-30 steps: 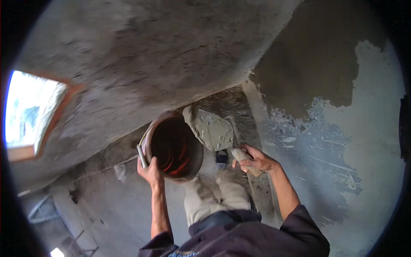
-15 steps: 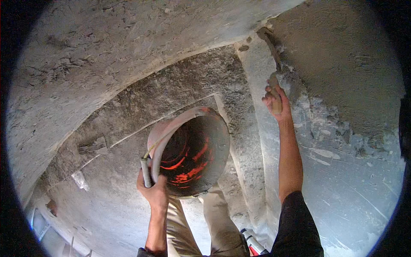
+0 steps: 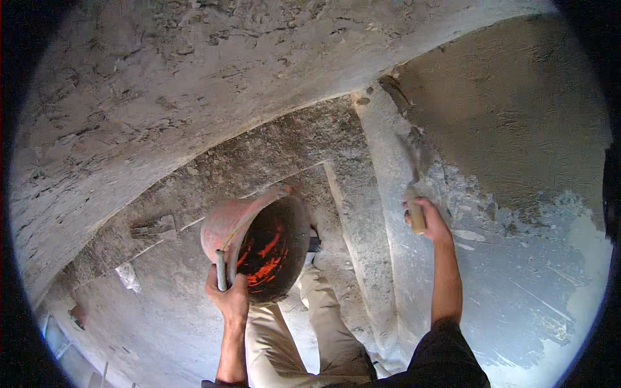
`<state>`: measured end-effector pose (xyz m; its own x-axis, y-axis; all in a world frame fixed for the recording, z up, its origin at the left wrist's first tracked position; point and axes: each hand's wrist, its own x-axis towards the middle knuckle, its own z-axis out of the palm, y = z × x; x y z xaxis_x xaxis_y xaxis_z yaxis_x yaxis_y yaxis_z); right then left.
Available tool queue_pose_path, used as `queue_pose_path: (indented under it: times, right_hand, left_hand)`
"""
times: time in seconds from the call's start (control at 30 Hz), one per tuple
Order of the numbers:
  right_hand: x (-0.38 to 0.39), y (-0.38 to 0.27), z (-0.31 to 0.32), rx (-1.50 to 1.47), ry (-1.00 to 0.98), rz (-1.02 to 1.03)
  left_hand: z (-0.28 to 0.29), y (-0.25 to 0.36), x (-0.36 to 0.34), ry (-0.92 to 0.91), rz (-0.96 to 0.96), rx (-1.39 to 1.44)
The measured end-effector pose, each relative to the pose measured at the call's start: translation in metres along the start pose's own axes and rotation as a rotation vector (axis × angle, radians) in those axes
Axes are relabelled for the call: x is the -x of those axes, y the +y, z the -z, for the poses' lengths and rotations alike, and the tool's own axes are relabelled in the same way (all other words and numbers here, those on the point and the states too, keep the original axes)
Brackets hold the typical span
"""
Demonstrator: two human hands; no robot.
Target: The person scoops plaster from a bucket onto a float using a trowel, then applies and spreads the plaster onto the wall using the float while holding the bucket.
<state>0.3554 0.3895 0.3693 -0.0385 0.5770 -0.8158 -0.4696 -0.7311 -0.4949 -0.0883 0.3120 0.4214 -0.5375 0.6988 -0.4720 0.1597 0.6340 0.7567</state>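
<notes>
My left hand (image 3: 229, 299) is closed round the handle grip of a reddish bucket (image 3: 217, 225), close to its rim. The bucket is tipped so its mouth faces right; orange streaks and dark grey residue coat its inside. On the right, my right hand (image 3: 433, 220) grips the pale handle of a trowel (image 3: 417, 216). The trowel's blade is blurred and lies near the grey surface, below a patch of ragged mortar; whether it touches cannot be told. Brown-grey plaster (image 3: 511, 110) covers the upper right, ending in a rough edge above a smoother bluish-grey surface (image 3: 517, 278).
A rough plastered wall (image 3: 162, 84) curves across the far side. Down the middle runs a pale raised strip (image 3: 352, 239). At left lie a flat grey piece (image 3: 154, 227) and crumpled clear plastic (image 3: 128, 277). My trousered legs (image 3: 330, 323) stand below the bucket.
My right hand and the trowel have come nearer, away from the upper corner. The bucket in my left hand has shifted left and turned slightly. The view has tilted a little.
</notes>
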Motion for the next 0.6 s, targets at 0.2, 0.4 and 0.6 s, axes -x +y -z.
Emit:
queue_pose_path:
  times: [0.2, 0.4, 0.6]
  right_hand:
    - [-0.033, -0.037, -0.043, 0.892, 0.269, 0.105]
    - [-0.072, -0.141, -0.091, 0.721, 0.169, 0.056]
    - [-0.065, -0.185, -0.123, 0.5, 0.176, -0.037]
  left_hand:
    - [0.011, -0.004, -0.001, 0.013, -0.036, 0.034]
    - [0.023, -0.012, 0.007, 0.006, 0.033, 0.104]
    - [0.041, -0.018, 0.014, 0.052, 0.097, 0.192]
